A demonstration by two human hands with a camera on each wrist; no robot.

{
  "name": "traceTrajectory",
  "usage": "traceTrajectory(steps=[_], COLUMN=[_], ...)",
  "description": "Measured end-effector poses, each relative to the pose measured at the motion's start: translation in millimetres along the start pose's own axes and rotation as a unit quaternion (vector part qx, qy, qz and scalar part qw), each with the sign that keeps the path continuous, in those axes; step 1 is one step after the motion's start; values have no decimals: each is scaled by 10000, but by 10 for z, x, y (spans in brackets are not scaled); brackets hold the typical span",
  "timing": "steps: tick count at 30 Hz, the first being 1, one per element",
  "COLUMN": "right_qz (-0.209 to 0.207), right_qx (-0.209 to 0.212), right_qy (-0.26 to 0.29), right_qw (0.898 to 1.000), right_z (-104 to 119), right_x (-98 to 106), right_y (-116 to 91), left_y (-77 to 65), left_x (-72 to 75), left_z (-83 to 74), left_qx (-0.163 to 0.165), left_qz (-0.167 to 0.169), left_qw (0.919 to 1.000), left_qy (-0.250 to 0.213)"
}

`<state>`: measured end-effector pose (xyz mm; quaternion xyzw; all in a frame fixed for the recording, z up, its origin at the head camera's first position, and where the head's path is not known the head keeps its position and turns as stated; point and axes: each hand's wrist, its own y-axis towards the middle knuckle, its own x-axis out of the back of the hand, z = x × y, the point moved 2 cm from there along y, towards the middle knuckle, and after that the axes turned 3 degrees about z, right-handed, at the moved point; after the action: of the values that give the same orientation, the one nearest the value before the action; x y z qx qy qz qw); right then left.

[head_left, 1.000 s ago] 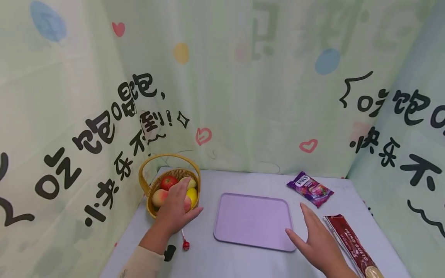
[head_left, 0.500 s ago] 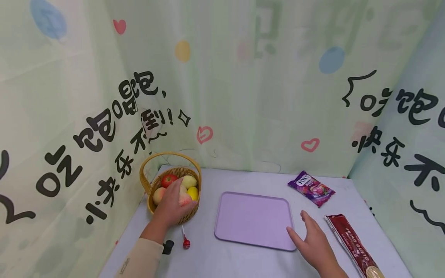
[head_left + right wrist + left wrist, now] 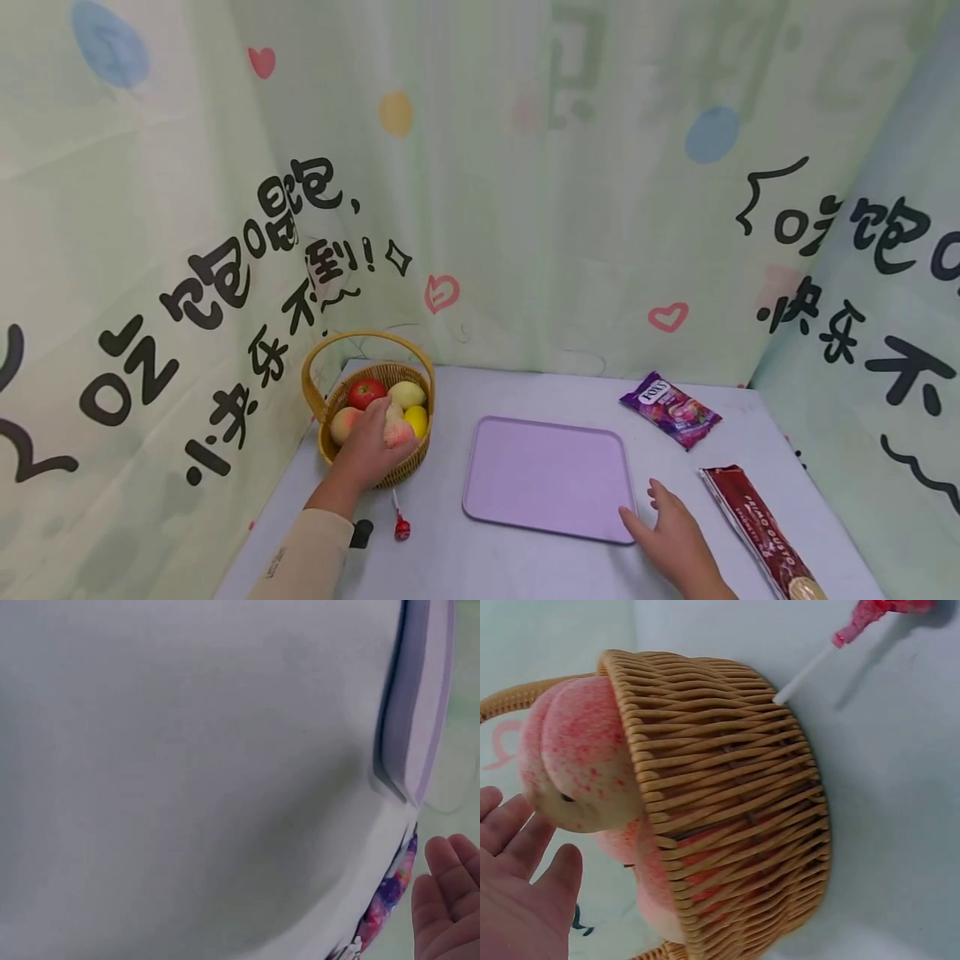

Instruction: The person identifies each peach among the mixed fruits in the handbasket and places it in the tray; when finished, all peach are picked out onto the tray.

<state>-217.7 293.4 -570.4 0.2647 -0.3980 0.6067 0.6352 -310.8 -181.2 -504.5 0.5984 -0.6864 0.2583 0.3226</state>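
Observation:
My left hand [image 3: 366, 457] reaches over the front of a wicker basket [image 3: 403, 475] of fruit. Its fingers are spread around a pink peach [image 3: 398, 432]. In the left wrist view, the fingertips are right at the edge of the peach [image 3: 585, 765], with the thumb standing apart below. Behind it in the basket are a red apple [image 3: 366, 392], a second peach [image 3: 343, 423], a pale yellow-green fruit [image 3: 406, 393] and a yellow fruit [image 3: 416, 419]. My right hand [image 3: 678, 542] hovers by the near right corner of a lilac tray [image 3: 551, 475], fingers loose and holding nothing.
A red lollipop [image 3: 402, 529] lies in front of the basket, beside a small black item [image 3: 362, 533] partly behind the left sleeve. A purple FOX'S candy bag [image 3: 671, 408] and a long dark-red packet [image 3: 761, 525] lie on the right. Printed curtains enclose the table.
My left hand has lowered toward the peach, and its fingers have drawn in around it. My right hand has sunk a little, its fingers bending slightly. The basket and tray stay put.

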Motion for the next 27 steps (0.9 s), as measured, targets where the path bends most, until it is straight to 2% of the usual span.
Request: traceTrajectory(steps=[12, 20, 27], right_qz=[265, 359, 352], right_qx=[-174, -319, -152], right_qy=[59, -113, 4], right_qw=[9995, 9988, 9993], right_z=[-81, -145, -179], right_x=[-109, -173, -291], right_y=[32, 74, 129], left_y=[49, 104, 130], left_x=[-114, -209, -267], left_z=[175, 219, 234], left_qx=[279, 361, 487], left_qz=[266, 65, -154], left_qw=[9992, 9991, 9978], left_qy=[-123, 190, 424])
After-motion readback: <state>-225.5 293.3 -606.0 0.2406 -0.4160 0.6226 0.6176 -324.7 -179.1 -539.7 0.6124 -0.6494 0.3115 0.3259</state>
